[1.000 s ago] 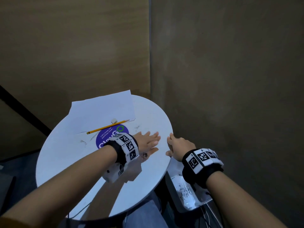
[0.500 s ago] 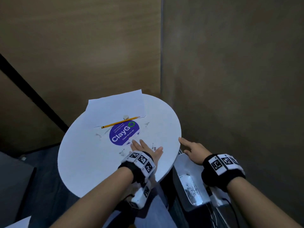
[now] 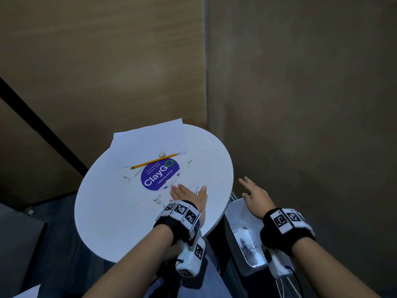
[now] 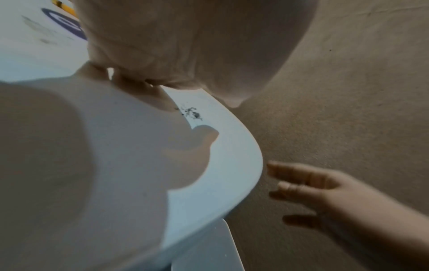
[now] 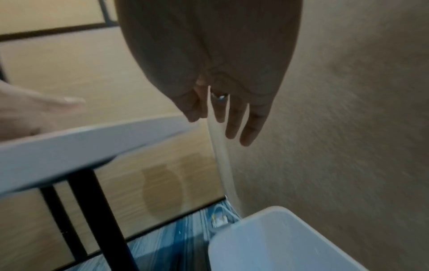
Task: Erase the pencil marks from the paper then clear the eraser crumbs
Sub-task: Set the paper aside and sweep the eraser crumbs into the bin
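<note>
Scanning from the left: round white table (image 3: 103, 211) carried a white sheet of paper (image 3: 148, 140) at its far edge, overhanging slightly. A small whitish eraser (image 3: 161, 154) lay on the sheet, just beside a yellow pencil (image 3: 154, 161) that crossed the sheet's near edge. Purple round ClayGo sticker (image 3: 160, 176) sat at the table's middle.

Dark grey eraser crumbs (image 3: 126, 178) lay in several small clusters: left of the sticker, right of it, one patch near the wrist, and one between thumb and fingers of the left hand (image 3: 189, 195), clearest in the left wrist view (image 4: 191, 112).

Left hand lay flat on the tabletop, fingers straight, grasping nothing. Right hand (image 3: 254, 195) hovered off the table's right edge, fingers extended and loose, empty, above a white plastic bin (image 3: 238, 214) that stood beside the table and already showed dark specks inside.

Judgement on handling: crumbs looked feather-light, loose, and liable to smear or scatter; not a thing to pinch. Best swept with the flat side of the palm toward the right rim, bin or cupped hand waiting below. Paper judged thin and floppy, apt to slide if brushed; hold it down flat. Eraser small, soft, grippy; pinch by its sides.
</note>
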Motion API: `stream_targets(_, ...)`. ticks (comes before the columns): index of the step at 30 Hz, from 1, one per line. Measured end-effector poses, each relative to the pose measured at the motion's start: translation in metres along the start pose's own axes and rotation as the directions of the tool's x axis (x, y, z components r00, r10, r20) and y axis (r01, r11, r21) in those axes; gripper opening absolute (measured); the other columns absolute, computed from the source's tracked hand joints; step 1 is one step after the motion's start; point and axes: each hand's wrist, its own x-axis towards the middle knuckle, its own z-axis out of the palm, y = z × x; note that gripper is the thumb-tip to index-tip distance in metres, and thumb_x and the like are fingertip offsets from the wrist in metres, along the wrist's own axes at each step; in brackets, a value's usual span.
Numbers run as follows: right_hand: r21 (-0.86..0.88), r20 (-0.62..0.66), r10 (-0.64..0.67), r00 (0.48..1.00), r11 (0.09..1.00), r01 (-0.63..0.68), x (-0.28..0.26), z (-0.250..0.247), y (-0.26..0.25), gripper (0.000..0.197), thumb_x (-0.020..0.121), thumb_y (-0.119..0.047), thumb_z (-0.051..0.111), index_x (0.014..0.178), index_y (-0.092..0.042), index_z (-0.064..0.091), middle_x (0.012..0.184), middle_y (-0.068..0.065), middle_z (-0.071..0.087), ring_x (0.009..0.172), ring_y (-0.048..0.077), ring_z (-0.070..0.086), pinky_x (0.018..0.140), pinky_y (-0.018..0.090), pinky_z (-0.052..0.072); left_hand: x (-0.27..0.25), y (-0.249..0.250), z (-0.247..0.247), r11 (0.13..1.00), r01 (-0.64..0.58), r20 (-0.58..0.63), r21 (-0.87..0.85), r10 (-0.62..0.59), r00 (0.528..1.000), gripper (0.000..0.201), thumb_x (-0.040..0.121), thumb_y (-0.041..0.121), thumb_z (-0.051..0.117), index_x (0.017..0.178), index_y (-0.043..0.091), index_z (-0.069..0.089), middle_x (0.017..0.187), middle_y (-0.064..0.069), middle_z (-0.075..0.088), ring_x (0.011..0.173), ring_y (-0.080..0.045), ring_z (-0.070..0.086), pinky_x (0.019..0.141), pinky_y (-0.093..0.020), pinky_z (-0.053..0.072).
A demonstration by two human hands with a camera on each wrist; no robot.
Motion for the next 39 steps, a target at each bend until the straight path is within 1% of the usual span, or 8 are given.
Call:
stream_targets(5, -0.078, 0.101, 0.275, 0.956, 0.96, -0.268, -0.014, 0.05, 0.057, 0.049, 0.097, -0.014, 0.044, 0.144, -0.01, 0.032, 0.148, 0.008, 0.037, 0.134, 0.024, 0.038, 0.106, 0.027, 0.03, -0.007, 0.008, -0.011, 0.97, -0.193, 0.192, -0.149, 0.219, 0.957, 0.068, 0.102, 0.044, 0.022, 0.15, 0.009, -0.011, 0.156, -0.02, 0.014, 0.143, -0.03, 0.022, 0.112, -0.034, 0.018)
stream_targets(8, -0.162, 0.186, 0.345, 0.92, 0.934, -0.318, -0.023, 0.081, 0.075, 0.05, 0.097, -0.02, 0.047, 0.143, -0.01, 0.033, 0.148, 0.006, 0.037, 0.135, 0.022, 0.038, 0.107, 0.027, 0.03, -0.006, 0.013, -0.022, 0.933, -0.219, 0.131, -0.284, 0.265, 0.955, 0.058, 0.104, 0.036, 0.022, 0.152, 0.014, -0.003, 0.156, -0.015, 0.019, 0.142, -0.027, 0.025, 0.111, -0.03, 0.02)
stream_targets(16, -0.427, 0.352, 0.364, 0.862, 0.882, -0.198, -0.034, 0.112, 0.08, 0.044, 0.094, -0.018, 0.051, 0.135, -0.005, 0.044, 0.139, 0.011, 0.047, 0.126, 0.024, 0.048, 0.101, 0.031, 0.04, 0.003, 0.013, -0.04, 0.886, -0.094, -0.044, -0.454, 0.083, 0.996, 0.048, 0.103, 0.009, 0.027, 0.15, 0.009, 0.019, 0.154, -0.012, 0.025, 0.137, -0.028, 0.032, 0.098, -0.024, 0.033)
stream_targets(19, -0.486, 0.369, 0.387, 0.845, 0.855, -0.18, -0.037, 0.117, 0.079, 0.037, 0.092, -0.01, 0.05, 0.128, -0.005, 0.053, 0.128, 0.011, 0.057, 0.114, 0.025, 0.058, 0.094, 0.031, 0.046, -0.001, 0.008, -0.044, 0.9, -0.042, -0.047, -0.435, 0.024, 0.999, 0.04, 0.103, 0.005, 0.028, 0.143, 0.001, 0.032, 0.145, -0.016, 0.039, 0.136, -0.029, 0.033, 0.069, -0.012, 0.033)
stream_targets(22, -0.539, 0.382, 0.414, 0.826, 0.826, -0.164, -0.039, 0.124, 0.079, 0.029, 0.092, -0.006, 0.047, 0.119, -0.006, 0.057, 0.121, 0.011, 0.061, 0.108, 0.025, 0.06, 0.09, 0.032, 0.043, 0.001, 0.006, -0.033, 0.983, -0.126, -0.047, 0.134, 0.133, 0.99, 0.028, 0.103, 0.006, 0.028, 0.121, 0.008, 0.049, 0.136, -0.012, 0.049, 0.131, -0.028, 0.035, 0.083, -0.021, 0.034)
stream_targets(25, -0.584, 0.397, 0.446, 0.802, 0.797, -0.154, -0.04, 0.134, 0.085, 0.016, 0.091, -0.007, 0.043, 0.092, -0.011, 0.058, 0.108, 0.006, 0.062, 0.101, 0.023, 0.057, 0.094, 0.036, 0.036, 0.005, 0.005, -0.035, 0.961, -0.053, -0.129, -0.271, 0.018, 0.991, 0.042, 0.1, 0.003, 0.03, 0.141, 0.0, 0.029, 0.141, -0.02, 0.042, 0.129, -0.032, 0.04, 0.089, -0.028, 0.039)
stream_targets(31, -0.566, 0.376, 0.441, 0.815, 0.806, -0.175, -0.037, 0.15, 0.083, 0.018, 0.092, -0.012, 0.044, 0.099, -0.017, 0.06, 0.113, 0.005, 0.063, 0.108, 0.023, 0.058, 0.099, 0.038, 0.033, 0.005, 0.011, -0.035, 0.996, -0.006, -0.038, -0.084, 0.003, 0.999, 0.055, 0.101, 0.006, 0.028, 0.149, 0.0, 0.002, 0.153, -0.019, 0.023, 0.136, -0.031, 0.033, 0.101, -0.033, 0.03)
stream_targets(39, -0.348, 0.365, 0.315, 0.876, 0.919, -0.185, -0.014, 0.174, 0.043, 0.03, 0.096, -0.014, 0.041, 0.119, -0.002, 0.057, 0.123, 0.017, 0.058, 0.114, 0.028, 0.056, 0.092, 0.033, 0.043, 0.003, 0.003, -0.032, 0.978, -0.042, -0.088, -0.206, 0.024, 0.996, 0.048, 0.101, 0.006, 0.033, 0.147, 0.001, 0.021, 0.14, -0.021, 0.044, 0.126, -0.03, 0.046, 0.094, -0.028, 0.037)
